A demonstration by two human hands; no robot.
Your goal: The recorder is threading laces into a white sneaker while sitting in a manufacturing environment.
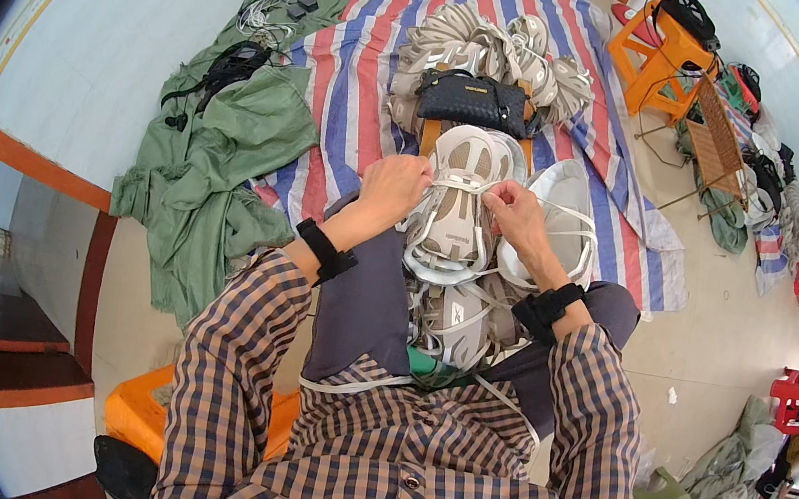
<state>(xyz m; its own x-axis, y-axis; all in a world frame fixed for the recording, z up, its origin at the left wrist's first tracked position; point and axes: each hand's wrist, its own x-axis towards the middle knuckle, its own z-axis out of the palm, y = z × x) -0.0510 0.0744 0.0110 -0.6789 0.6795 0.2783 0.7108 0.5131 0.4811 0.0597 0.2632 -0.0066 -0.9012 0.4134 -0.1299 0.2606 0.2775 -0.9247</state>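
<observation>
L hand [395, 188] & R hand [519, 217] are each pinching white lace [461, 185], w/ the beige shoe upper [453, 228] lying btwn them, prob. handling light, soft & bendy, lace rows likely offering the best hold.

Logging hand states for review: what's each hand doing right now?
Left hand: closed, apparently pinching the white lace.
Right hand: closed, apparently pinching lace at the beige shoe's right side.
</observation>
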